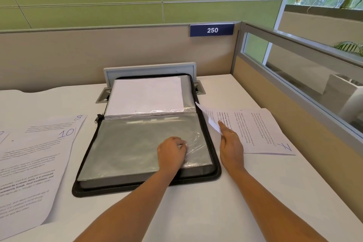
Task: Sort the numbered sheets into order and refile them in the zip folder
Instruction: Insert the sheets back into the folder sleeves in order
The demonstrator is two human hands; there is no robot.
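A black zip folder (pixel 84 179) lies open in the middle of the white desk, with clear plastic sleeves (pixel 127 143) inside. A white sheet (pixel 145 94) fills the far sleeve. My left hand (pixel 170 153) pinches the near sleeve's right edge, which crinkles. My right hand (pixel 230 143) pinches the lifted corner of the sheet numbered 7 (pixel 261 129), which lies right of the folder. To the left lie the sheets numbered 10 (pixel 29 159) and 8 (pixel 79 118).
A beige partition with a blue "250" sign (pixel 212 30) stands behind the desk. A grey cable tray (pixel 149 68) sits behind the folder. A glass-topped divider (pixel 294 76) runs along the right. Another sheet's edge (pixel 3 137) shows at far left.
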